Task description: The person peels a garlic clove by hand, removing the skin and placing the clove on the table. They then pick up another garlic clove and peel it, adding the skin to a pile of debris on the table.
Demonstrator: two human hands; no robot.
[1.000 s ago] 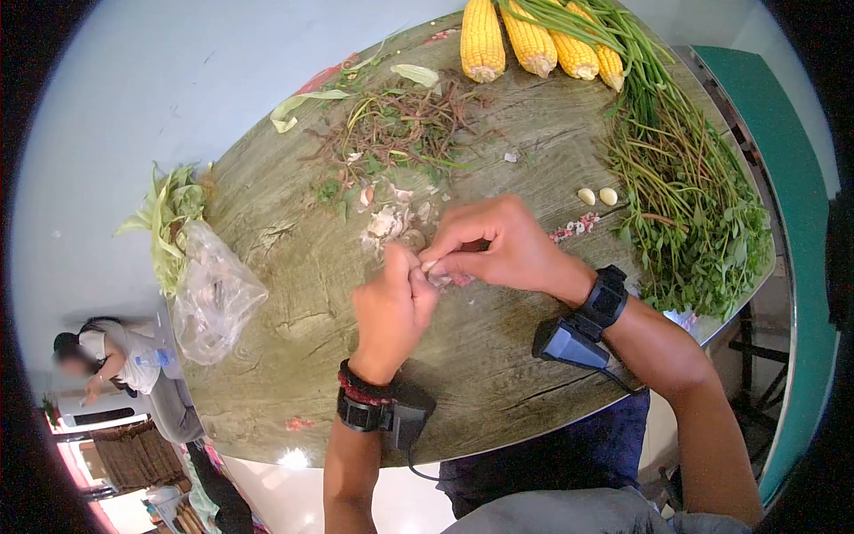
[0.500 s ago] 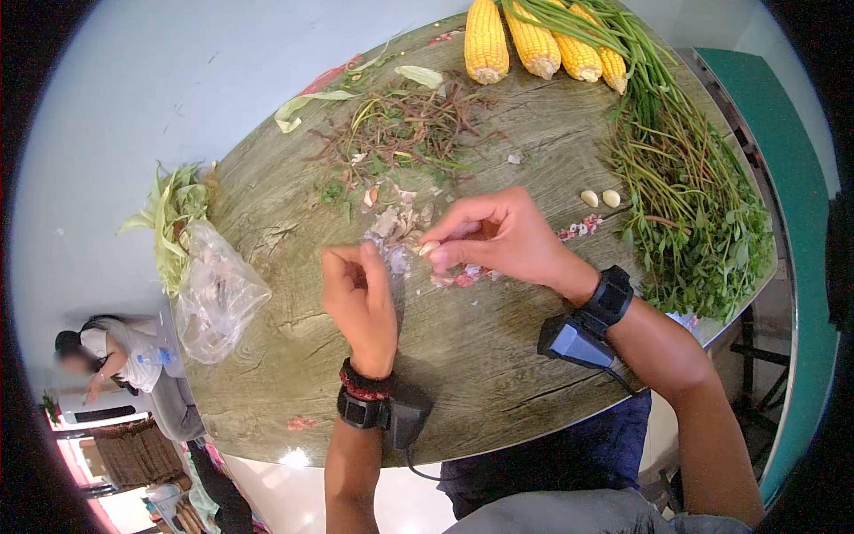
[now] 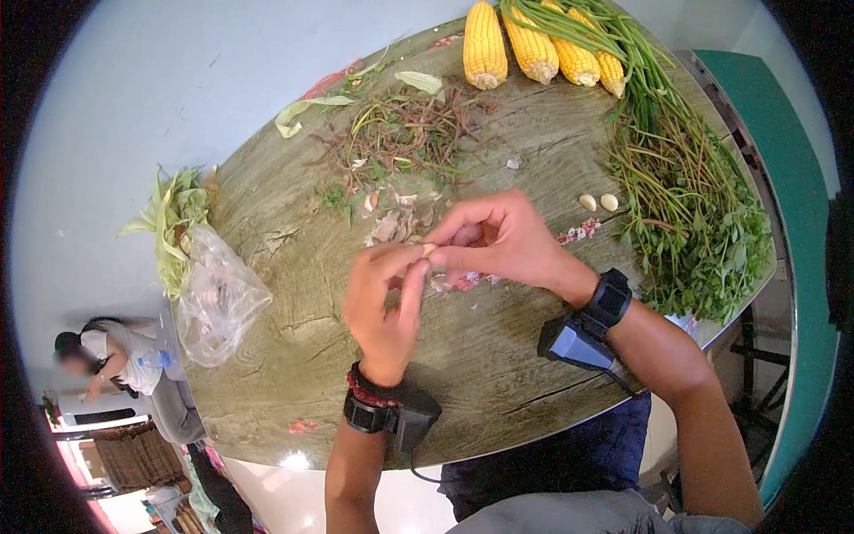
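Observation:
Between my two hands is a small pale garlic clove (image 3: 429, 250), mostly covered by fingertips. My right hand (image 3: 509, 242) pinches it between thumb and index finger. From the other side my left hand (image 3: 382, 298) is closed in a pinch, its thumb and index fingertips meeting the clove. Just beyond them lies a heap of papery garlic skins (image 3: 391, 226), partly hidden by my hands. An unpeeled-looking clove (image 3: 371, 202) rests at its far edge. Two peeled garlic cloves (image 3: 598, 203) lie to the right of my right hand.
Yellow corn cobs (image 3: 485, 49) lie at the far edge, beside long green stems and leafy greens (image 3: 703, 231) on the right. Root trimmings (image 3: 405, 133) are heaped beyond the skins. A clear plastic bag (image 3: 218, 298) and corn husks (image 3: 182, 200) sit left. A person (image 3: 133, 356) sits at far left.
My left hand has moved right and up, from apart to touching the clove at my right fingertips. My right hand stays nearly in place, still pinching the clove.

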